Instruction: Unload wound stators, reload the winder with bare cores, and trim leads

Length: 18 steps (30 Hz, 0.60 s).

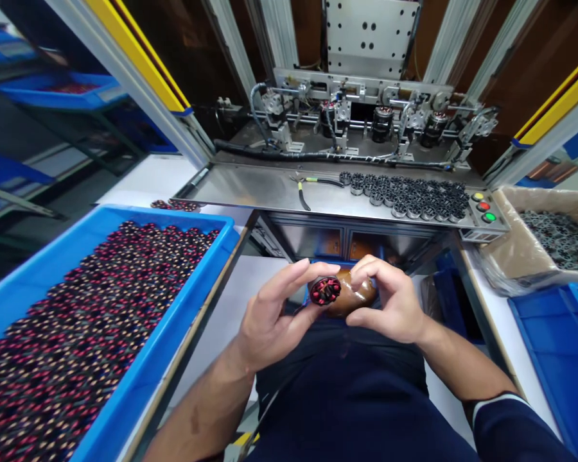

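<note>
My left hand (274,314) and my right hand (390,301) meet over my lap. Between them is a small round stator with red wire windings (324,290), its face turned toward me. The left thumb and fingers pinch the stator's rim. My right hand is curled round a brown, glossy piece (354,296) that sits just behind the stator. I cannot make out what that brown piece is.
A blue bin (139,378) full of red wound stators is at my left. On the steel shelf (250,189) ahead lie several black cores (409,196), pliers (306,183) and coloured buttons (483,206). A lined box of black cores (553,237) and a blue bin (553,346) stand at right.
</note>
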### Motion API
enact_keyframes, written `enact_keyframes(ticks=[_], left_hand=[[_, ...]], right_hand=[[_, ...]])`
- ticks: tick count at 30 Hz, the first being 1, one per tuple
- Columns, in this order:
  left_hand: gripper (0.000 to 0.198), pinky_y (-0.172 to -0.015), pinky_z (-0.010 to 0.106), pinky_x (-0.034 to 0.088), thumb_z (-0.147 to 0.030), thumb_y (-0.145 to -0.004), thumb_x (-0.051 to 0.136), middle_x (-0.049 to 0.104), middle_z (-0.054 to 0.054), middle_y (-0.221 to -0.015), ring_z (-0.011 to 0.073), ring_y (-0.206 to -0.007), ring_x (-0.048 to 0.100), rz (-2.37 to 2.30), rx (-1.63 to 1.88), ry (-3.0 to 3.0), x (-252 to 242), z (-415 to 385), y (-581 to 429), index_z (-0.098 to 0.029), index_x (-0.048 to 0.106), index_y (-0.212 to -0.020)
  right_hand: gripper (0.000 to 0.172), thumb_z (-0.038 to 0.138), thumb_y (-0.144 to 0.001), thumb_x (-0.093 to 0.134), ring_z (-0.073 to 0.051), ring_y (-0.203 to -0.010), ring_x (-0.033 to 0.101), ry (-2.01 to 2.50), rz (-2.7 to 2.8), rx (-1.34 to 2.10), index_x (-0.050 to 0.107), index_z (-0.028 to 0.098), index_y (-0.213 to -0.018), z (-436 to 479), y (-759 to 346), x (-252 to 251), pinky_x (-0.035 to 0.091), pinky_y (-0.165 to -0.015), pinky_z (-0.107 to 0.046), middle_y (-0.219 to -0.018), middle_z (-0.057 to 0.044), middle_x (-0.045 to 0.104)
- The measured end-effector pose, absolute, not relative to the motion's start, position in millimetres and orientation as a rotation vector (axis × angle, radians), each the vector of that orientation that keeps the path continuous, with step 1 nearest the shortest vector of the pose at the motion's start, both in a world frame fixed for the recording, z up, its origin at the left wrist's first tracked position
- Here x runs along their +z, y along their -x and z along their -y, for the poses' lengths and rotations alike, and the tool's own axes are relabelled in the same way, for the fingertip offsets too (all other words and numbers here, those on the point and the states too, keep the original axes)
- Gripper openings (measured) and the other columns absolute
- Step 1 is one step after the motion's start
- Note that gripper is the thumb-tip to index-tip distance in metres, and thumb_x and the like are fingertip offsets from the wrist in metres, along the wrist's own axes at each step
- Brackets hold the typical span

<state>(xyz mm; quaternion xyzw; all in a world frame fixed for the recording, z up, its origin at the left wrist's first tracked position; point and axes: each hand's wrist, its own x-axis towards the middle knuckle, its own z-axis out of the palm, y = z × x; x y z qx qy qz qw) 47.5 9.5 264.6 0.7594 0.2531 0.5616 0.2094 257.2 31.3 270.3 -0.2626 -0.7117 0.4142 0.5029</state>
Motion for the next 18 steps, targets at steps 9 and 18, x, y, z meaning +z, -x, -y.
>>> enact_keyframes(ticks=[9, 18], left_hand=[[0.075, -0.091, 0.026, 0.061, 0.001, -0.083, 0.069, 0.072, 0.01, -0.126, 0.0175, -0.11, 0.072, -0.76, 1.505, -1.676, 264.0, -7.4, -58.1, -0.029, 0.042, -0.146], [0.036, -0.078, 0.026, 0.065, -0.011, -0.082, 0.076, 0.07, 0.015, -0.131, 0.0178, -0.092, 0.076, -0.673, 1.345, -1.142, 254.9, -17.1, -63.1, -0.019, 0.068, -0.116]], right_hand=[[0.022, 0.032, -0.092, 0.067, -0.013, -0.066, 0.053, 0.687, 1.475, 1.216, 0.06, 0.02, -0.075, -28.9, -239.1, 273.2, 0.043, -0.064, -0.028, -0.072, 0.0, 0.058], [0.022, 0.035, -0.089, 0.07, -0.011, -0.061, 0.051, 0.787, 1.367, 1.202, 0.062, 0.019, -0.075, -27.2, -239.0, 262.0, 0.042, -0.061, -0.027, -0.071, 0.001, 0.059]])
